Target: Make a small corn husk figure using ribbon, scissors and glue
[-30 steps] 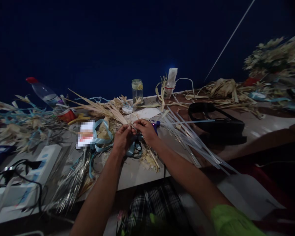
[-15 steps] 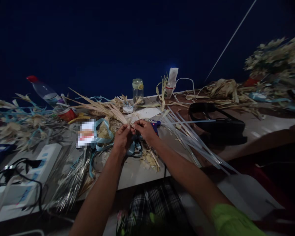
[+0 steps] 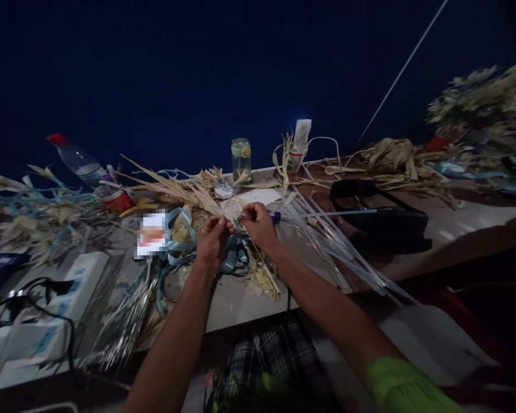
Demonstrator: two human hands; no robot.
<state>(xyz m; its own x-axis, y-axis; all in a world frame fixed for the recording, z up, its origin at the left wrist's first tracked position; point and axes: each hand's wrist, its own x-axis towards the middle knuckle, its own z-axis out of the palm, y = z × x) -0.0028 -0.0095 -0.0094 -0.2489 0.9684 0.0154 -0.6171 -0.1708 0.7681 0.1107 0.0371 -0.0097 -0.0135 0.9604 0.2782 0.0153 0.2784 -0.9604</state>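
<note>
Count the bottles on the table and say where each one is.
2: a red-capped bottle, tilted at the back left, and a pale-lidded bottle, upright at the back near the middle. Others may be hidden.

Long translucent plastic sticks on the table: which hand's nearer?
Right. The right hand is just left of the sticks, near their far ends; the left hand is farther left, with the right hand between.

Dim overall; blue wall (image 3: 189, 74) nearly black. Pale sheen on worktop (image 3: 462, 218) at right. Outer edges stretched, blurred. One patch (image 3: 151, 234) pixelated.
</note>
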